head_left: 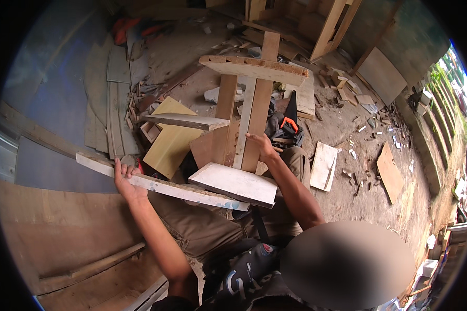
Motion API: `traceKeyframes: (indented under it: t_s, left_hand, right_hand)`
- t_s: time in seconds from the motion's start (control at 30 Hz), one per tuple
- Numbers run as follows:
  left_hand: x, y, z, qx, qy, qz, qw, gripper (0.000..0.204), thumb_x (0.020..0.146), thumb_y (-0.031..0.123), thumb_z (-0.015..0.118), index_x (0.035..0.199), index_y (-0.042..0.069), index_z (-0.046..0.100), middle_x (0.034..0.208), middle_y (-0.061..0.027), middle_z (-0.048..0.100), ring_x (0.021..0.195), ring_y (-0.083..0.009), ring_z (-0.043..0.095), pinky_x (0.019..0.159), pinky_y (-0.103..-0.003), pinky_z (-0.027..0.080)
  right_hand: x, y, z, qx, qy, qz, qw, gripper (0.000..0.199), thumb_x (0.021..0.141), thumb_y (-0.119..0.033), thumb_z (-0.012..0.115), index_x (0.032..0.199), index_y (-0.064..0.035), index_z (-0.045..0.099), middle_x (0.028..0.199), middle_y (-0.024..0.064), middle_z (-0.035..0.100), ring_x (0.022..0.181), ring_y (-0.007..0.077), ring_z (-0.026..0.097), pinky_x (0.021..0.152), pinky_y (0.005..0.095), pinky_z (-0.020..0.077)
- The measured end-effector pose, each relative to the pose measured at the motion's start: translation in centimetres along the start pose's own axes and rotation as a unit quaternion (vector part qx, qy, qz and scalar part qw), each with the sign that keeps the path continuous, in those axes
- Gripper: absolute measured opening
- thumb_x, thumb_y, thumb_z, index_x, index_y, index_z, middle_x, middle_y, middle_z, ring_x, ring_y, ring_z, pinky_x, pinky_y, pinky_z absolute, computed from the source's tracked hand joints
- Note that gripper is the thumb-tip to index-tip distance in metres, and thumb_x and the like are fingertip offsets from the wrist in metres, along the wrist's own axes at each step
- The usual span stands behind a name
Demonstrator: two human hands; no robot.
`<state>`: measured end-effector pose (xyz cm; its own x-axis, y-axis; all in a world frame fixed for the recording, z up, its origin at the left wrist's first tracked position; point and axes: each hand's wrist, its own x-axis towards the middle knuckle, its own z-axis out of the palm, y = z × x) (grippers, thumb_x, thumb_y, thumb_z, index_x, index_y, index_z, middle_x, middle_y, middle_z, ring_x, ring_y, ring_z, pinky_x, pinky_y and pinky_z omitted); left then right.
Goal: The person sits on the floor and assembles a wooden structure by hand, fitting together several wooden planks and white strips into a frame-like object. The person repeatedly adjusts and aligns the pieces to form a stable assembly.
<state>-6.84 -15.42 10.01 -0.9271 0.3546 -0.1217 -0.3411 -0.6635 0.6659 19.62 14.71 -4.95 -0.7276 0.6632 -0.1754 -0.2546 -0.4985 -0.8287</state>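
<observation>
My left hand (131,182) is closed round a long, narrow wooden strip (174,191) with a worn white edge, which slants across my lap. My right hand (263,146) grips an upright of a wooden assembly (257,116) standing in front of me. A thick board with a white face (257,69) crosses the assembly's far part. At its near end, over my legs, lies a short white board (233,182), close against the strip's right end. Another board (187,121) juts out to the left of the uprights.
A handsaw with an orange handle (290,124) rests on a dark bag (277,130) beyond my right knee. Leftward lies a yellowish panel (174,137). Loose boards (324,166) and wood scraps litter the dirt floor (342,135). Wooden frames (332,31) stand at the back.
</observation>
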Motion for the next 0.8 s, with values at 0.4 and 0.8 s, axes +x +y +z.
traceKeyframes:
  t_s: [0.4, 0.8]
  left_hand:
    - [-0.9, -2.1, -3.2, -0.216, -0.084, -0.16, 0.96, 0.04, 0.097, 0.044, 0.051, 0.105, 0.004, 0.051, 0.081, -0.0036, 0.047, 0.072, -0.0162, 0.045, 0.069, -0.029, 0.042]
    - [-14.9, -6.3, 11.5, -0.278, -0.214, -0.118, 0.929, 0.038, 0.102, 0.036, 0.043, 0.12, 0.003, 0.046, 0.111, -0.008, 0.052, 0.114, -0.0216, 0.052, 0.117, -0.057, 0.022]
  right_hand:
    - [0.6, -0.1, 0.1, 0.053, -0.079, 0.001, 0.995, 0.039, 0.088, -0.015, 0.058, 0.124, 0.0008, 0.054, 0.11, 0.0147, 0.066, 0.098, 0.0268, 0.067, 0.081, 0.0433, 0.057]
    - [0.5, 1.8, 0.6, 0.041, -0.057, 0.029, 0.997, 0.043, 0.085, -0.022, 0.064, 0.12, 0.0022, 0.058, 0.106, 0.0141, 0.066, 0.095, 0.0244, 0.066, 0.082, 0.0412, 0.0551]
